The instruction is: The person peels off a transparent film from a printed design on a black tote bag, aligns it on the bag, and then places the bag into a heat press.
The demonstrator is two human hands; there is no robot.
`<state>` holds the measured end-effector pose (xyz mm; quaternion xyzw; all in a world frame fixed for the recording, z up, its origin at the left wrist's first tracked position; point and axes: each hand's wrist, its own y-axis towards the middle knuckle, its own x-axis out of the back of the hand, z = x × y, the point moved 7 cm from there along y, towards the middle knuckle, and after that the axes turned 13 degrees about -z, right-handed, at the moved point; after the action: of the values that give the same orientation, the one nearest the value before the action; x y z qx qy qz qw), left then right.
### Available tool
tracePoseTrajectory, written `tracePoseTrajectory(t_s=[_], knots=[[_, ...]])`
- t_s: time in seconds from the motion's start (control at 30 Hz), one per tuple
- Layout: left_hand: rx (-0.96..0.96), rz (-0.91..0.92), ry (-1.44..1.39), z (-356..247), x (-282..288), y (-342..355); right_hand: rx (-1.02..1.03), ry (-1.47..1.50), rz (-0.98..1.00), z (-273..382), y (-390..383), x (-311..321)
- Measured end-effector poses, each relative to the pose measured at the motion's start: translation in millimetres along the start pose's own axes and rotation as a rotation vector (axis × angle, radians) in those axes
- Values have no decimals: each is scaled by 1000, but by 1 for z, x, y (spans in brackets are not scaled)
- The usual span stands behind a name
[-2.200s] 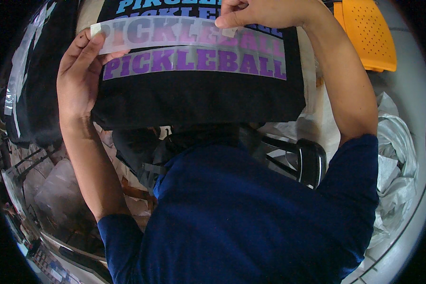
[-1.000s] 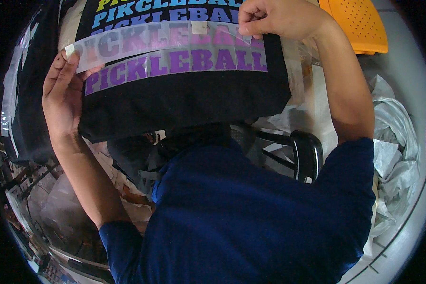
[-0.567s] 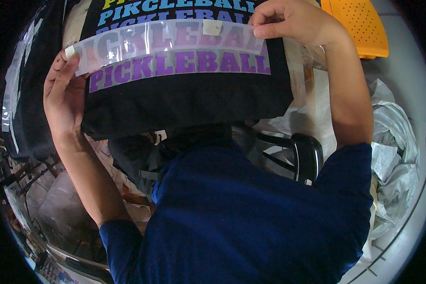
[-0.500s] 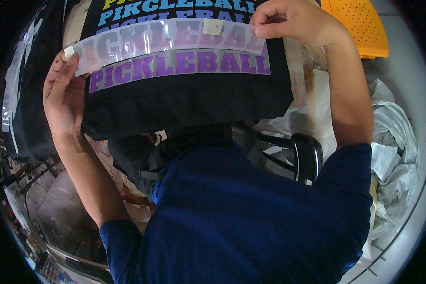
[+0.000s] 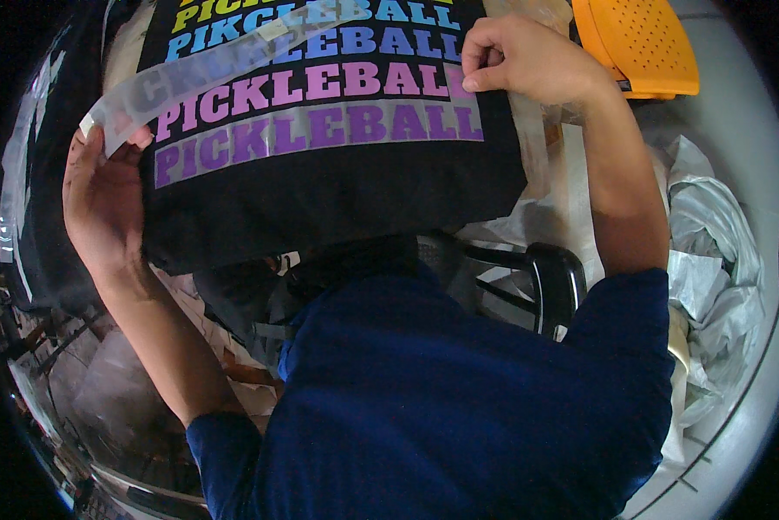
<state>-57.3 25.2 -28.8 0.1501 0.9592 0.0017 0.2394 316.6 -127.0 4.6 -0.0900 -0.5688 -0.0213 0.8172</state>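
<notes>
A black cloth piece (image 5: pixel 337 195) lies in front of me, printed with rows of block lettering in yellow, blue, pink and purple. My left hand (image 5: pixel 108 186) pinches the left end of a clear film strip (image 5: pixel 168 94). From there the strip slants up and away to the right across the upper rows, its far part loose. A small pale tab sits on it. The purple row (image 5: pixel 320 137) still has a greyish film over it. My right hand (image 5: pixel 528 65) is closed in a pinch by the right end of the pink row (image 5: pixel 320 94); its fingertips hide whatever they grip.
An orange perforated plastic object (image 5: pixel 645 48) stands at the far right. Crumpled silvery sheeting (image 5: pixel 710 260) lies on the right, near a black chair armrest (image 5: pixel 556 277). More black cloth (image 5: pixel 47 199) with clear strips is at the left, above clear plastic (image 5: pixel 121 364).
The film strip's right end has left my right hand and swung up and leftward, uncovering the pink row. My left hand keeps its end and has shifted slightly left and down.
</notes>
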Motion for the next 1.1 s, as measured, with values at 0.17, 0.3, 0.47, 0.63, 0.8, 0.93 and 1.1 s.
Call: tracePoseTrajectory(t_s=[0.17,0.3,0.47,0.63,0.8,0.93,1.1], knots=[[-9,11,39,0,0,-2,-16,44,-125,-3,-1,1],[-3,-16,40,2,-2,-1,-34,34,-116,-3,-2,-2],[-3,-11,40,1,-2,-2,-86,72,-31,-4,-2,-1],[-13,8,41,0,-4,-3,129,311,107,-3,-22,7],[-183,-221,132,-4,8,0,193,557,50,0,-35,42],[-588,-352,531,-35,-34,-15,157,480,-246,34,-12,67],[-687,-32,693,-65,-85,-21,506,652,-153,164,47,40]])
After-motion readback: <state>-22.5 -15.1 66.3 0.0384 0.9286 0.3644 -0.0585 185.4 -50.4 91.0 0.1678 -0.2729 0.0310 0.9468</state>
